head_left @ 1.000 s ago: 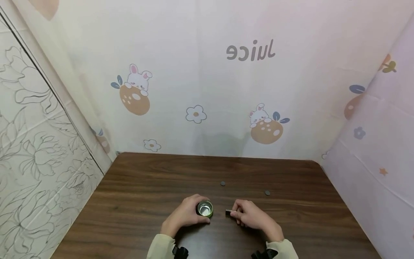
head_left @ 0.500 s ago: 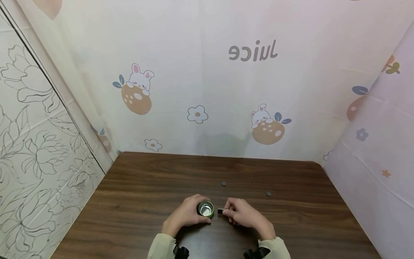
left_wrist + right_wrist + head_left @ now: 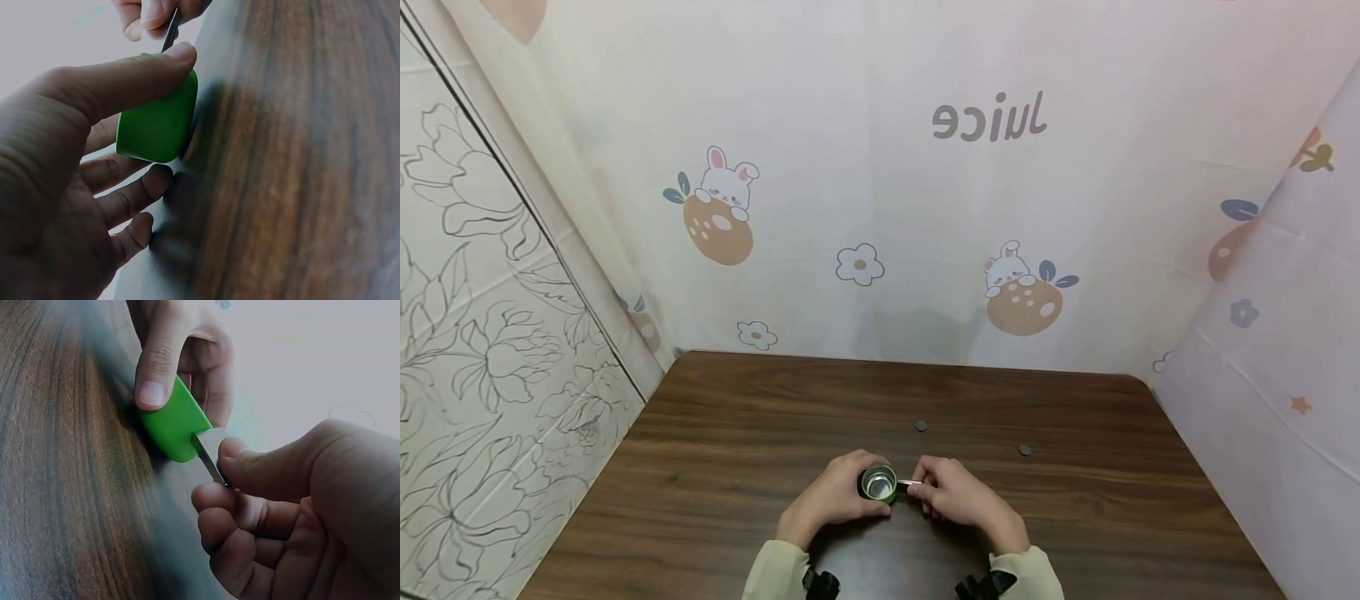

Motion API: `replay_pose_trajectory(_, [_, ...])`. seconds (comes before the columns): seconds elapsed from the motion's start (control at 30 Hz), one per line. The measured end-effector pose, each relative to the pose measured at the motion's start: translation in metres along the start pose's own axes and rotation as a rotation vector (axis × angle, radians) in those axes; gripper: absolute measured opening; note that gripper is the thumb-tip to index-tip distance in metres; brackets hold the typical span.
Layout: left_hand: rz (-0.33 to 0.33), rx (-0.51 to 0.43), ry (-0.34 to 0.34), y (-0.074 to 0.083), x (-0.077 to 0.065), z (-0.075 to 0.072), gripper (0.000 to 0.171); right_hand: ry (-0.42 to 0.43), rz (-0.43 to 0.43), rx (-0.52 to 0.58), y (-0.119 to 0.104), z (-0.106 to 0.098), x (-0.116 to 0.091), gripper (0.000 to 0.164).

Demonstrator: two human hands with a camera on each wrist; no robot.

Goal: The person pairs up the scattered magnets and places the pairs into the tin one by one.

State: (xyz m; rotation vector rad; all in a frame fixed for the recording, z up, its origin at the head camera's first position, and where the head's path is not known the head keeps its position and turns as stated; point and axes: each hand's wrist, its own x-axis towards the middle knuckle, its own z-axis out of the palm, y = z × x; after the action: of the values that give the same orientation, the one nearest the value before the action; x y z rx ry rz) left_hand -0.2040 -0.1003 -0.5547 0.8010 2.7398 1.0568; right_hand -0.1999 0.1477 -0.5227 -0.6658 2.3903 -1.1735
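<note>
My left hand [image 3: 831, 500] holds a small green cup [image 3: 175, 425] with a shiny silver inside, thumb on the near side and fingers on the far side. The cup stands upright on the wooden table. Between thumb and curled fingers, my right hand [image 3: 961, 502] pinches a small flat rectangular metal piece [image 3: 209, 453], silver on its broad face. Its free end meets the green wall near the rim in the right wrist view. From the left wrist, the metal piece [image 3: 170, 32] shows as a thin dark edge behind the thumb.
Two small dark grey discs lie beyond the hands: one disc [image 3: 921, 426] behind the cup, the other disc [image 3: 1025, 450] farther right. The brown table [image 3: 737, 417] ends at a printed curtain [image 3: 865, 167] at the back.
My right hand has moved left with the metal piece, from a gap beside the cup up to its right side. The left hand and cup stay nearly still.
</note>
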Motion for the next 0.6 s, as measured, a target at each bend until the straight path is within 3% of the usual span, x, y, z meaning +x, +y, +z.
replay_pose_trajectory(0.43, [-0.012,0.039,-0.007,0.0029,0.0003,0.0012,0.06,0.031,-0.088,0.014,-0.0033,-0.0041,0.0001,0.013])
replay_pose_trajectory(0.6, [-0.028,0.033,-0.004,0.0043,0.0,0.0021,0.061,0.048,-0.079,0.019,-0.0067,-0.0015,0.0015,0.016])
